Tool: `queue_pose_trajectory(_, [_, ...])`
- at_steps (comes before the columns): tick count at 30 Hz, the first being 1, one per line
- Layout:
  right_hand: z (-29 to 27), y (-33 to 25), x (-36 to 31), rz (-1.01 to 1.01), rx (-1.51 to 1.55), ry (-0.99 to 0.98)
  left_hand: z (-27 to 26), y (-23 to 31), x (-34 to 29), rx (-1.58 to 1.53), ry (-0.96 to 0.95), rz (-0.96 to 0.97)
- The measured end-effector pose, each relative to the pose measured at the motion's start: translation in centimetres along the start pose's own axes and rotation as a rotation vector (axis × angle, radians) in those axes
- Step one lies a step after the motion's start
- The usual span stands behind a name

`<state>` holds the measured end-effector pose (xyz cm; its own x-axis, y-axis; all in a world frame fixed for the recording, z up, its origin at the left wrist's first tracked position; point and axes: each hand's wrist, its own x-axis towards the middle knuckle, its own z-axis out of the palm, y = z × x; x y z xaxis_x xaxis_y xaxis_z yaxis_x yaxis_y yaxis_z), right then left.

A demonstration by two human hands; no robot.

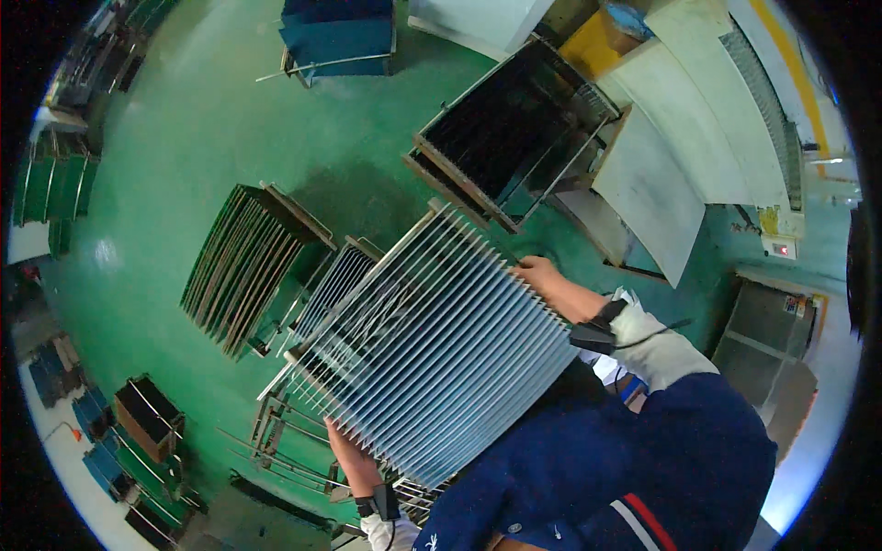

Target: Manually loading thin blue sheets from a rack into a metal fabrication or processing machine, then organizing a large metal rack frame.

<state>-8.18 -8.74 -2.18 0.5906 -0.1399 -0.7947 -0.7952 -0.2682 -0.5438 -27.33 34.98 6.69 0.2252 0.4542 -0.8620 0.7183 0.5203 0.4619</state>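
In front of my body is a large rack of many thin, parallel, pale metal slats (459, 340), tilted across the view. My right hand (540, 275) grips its far right edge, the fingers curled at the slat ends. At the near left edge, my left hand (347, 450) holds the rack's side; most of its fingers are hidden beneath. A light bar (404, 241) runs along the rack's far left end. Just beyond that end stands a smaller wire-like rack (333, 280), partly covered. Both wrists wear black devices with cables.
Left of the rack stands a slotted dark rack (246, 266) on the green floor (211, 110). A black-filled metal frame cart (514, 119) is ahead right, beside leaning pale panels (657, 184). A blue-loaded cart (338, 41) stands farther off. Metal frames (285, 436) lie low at the left.
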Motion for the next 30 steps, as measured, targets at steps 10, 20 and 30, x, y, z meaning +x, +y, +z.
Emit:
queue_pose_trajectory(10, [-14.5,2.1,-1.1,-0.138,0.165,0.183,13.1,4.4,-7.4,0.128,-0.182,0.177])
queue_pose_trajectory(20, [-19.3,5.8,-4.4,-0.149,0.484,0.433,26.1,14.5,-10.9,0.458,-0.462,0.509])
queue_pose_trajectory(30, [-22.7,6.4,-11.8,-0.055,0.654,0.6,36.3,16.5,-11.7,0.497,-0.848,0.488])
